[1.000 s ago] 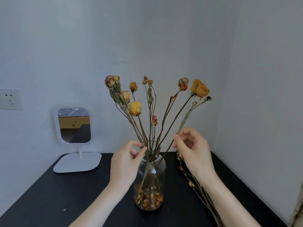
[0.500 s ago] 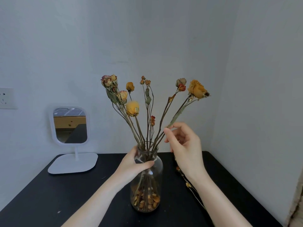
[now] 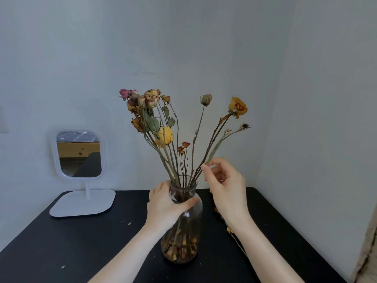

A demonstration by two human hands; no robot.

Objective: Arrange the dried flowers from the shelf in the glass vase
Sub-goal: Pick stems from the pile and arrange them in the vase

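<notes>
While the glass vase (image 3: 182, 221) stands upright near the middle of the black table (image 3: 61, 242), the left hand (image 3: 166, 205) is wrapped round its neck and shoulder, thumb laid across the front of the glass, fingers curled out of sight behind. Up out of the mouth fans the bunch of dried flowers (image 3: 163, 127): a crowded clump of pink, cream and yellow heads leaning left, a single pale bud (image 3: 206, 99) standing tall in the centre, an orange bloom (image 3: 238, 106) leaning right. In the bottom of the vase, loose petals and stem ends lie heaped. The right hand (image 3: 226, 186) hovers just right of the vase mouth, half open, thumb and forefinger pinched on a thin pale-green stem (image 3: 216, 148) that runs up and right to a small withered head (image 3: 244, 126); whether that stem's foot reaches the vase, I cannot tell, the hand covers it. Behind the right wrist, more dried stems (image 3: 229, 229) lie flat on the table, mostly hidden by the forearm. Off to the left, well apart from the vase, a white stand mirror (image 3: 78, 154) sits on its flat base against the wall. A few crumbs of petal dot the tabletop in front of it. The pale walls close in behind and at the right.
</notes>
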